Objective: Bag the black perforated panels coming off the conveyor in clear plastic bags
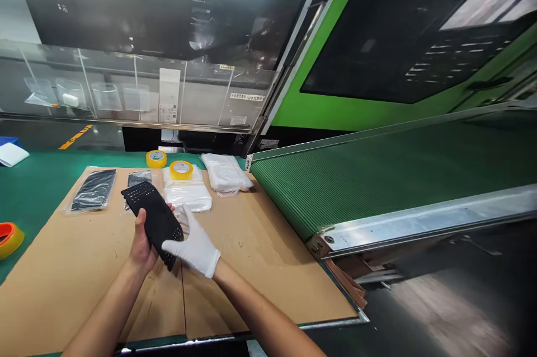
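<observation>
A flat black perforated panel (156, 221) is held tilted above the cardboard, with rows of small holes near both ends. My bare left hand (143, 242) grips its left side, thumb on the top face. On its lower right edge, my white-gloved right hand (193, 246) is closed, thumb across the face and fingers behind. Beyond the panel lie a bagged black piece (94, 189) and another bagged dark piece (139, 178), partly hidden by the panel. A stack of clear plastic bags (188, 195) lies behind my hands, with a yellow tape roll (181, 170) on it.
Brown cardboard (235, 267) covers the green table. A second tape roll (156, 159) and another bag stack (225, 172) sit at the back. An orange-cored tape roll (12, 238) is at left. A green conveyor belt (377, 172) rises at right; clear divided bins (113, 91) stand behind.
</observation>
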A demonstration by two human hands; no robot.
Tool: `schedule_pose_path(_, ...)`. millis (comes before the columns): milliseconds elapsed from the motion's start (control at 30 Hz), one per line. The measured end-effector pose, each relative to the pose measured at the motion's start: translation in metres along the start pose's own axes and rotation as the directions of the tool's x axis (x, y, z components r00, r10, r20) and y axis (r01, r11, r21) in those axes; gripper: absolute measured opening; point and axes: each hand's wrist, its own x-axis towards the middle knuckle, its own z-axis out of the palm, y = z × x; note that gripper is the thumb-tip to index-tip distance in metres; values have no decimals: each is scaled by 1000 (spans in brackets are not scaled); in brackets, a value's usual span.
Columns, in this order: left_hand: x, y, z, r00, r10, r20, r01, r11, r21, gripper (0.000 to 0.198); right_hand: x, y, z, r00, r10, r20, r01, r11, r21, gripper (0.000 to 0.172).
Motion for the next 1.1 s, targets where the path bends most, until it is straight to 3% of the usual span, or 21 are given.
schedule_pose_path(67, 5, -11, -3, 998, 12, -69, -8, 998, 63, 74, 0, 11, 6, 994, -43, 101, 45, 999, -19, 118)
schedule_pose_path(167, 17, -22, -7, 999, -15, -28, 21, 977, 212, 81, 4, 20, -3, 991, -101, 93, 110, 989, -97, 109)
schedule_pose_path(267, 47, -13, -16, 977, 215, 16, -197, 863, 465, 83, 4, 19, -43, 991, -129, 16, 129, 954, -272, 100)
schedule_pose_path(300, 61, -7, -19, 943, 332, 37, -289, 755, 589, 77, 1, 19, -61, 992, -121, 24, 122, 930, -347, 99)
schedule_pose_path(367, 94, 5, -27, 865, 468, 182, -395, 410, 822, 60, -9, 20, -97, 992, -35, 123, 94, 855, -510, 105)
schedule_pose_path(433, 127, 10, -33, 835, 324, 445, -489, 62, 870, 41, -20, 25, -125, 969, 71, 235, 105, 745, -659, 116)
schedule_pose_path(467, 143, 9, -35, 817, 196, 542, -542, -57, 838, 35, -25, 29, -135, 953, 113, 281, 130, 685, -717, 119)
schedule_pose_path(533, 170, 1, -38, 786, -5, 618, -607, -192, 771, 29, -31, 39, -146, 924, 160, 346, 193, 587, -786, 121)
schedule_pose_path(600, 190, -12, -40, 793, -70, 605, -599, -273, 753, 27, -29, 50, -151, 910, 157, 384, 236, 567, -789, 121)
schedule_pose_path(700, 208, -27, -44, 831, -60, 552, -538, -332, 775, 21, -13, 61, -155, 950, 42, 309, 206, 660, -722, 105)
schedule_pose_path(767, 214, -31, -46, 848, -35, 528, -508, -335, 793, 19, 5, 63, -156, 987, -26, 161, 127, 742, -658, 72)
schedule_pose_path(867, 217, -32, -44, 865, -2, 502, -478, -306, 823, 20, 41, 56, -149, 1000, -6, 14, 14, 794, -608, 33)
schedule_pose_path(1000, 215, -26, -32, 902, 50, 428, -408, -220, 886, 24, 92, 41, -130, 979, 199, -55, -190, 769, -610, 29)
schedule_pose_path(1100, 206, -19, -23, 880, 41, 473, -456, -208, 865, 29, 124, 38, -121, 952, 284, -113, -300, 796, -526, 26)
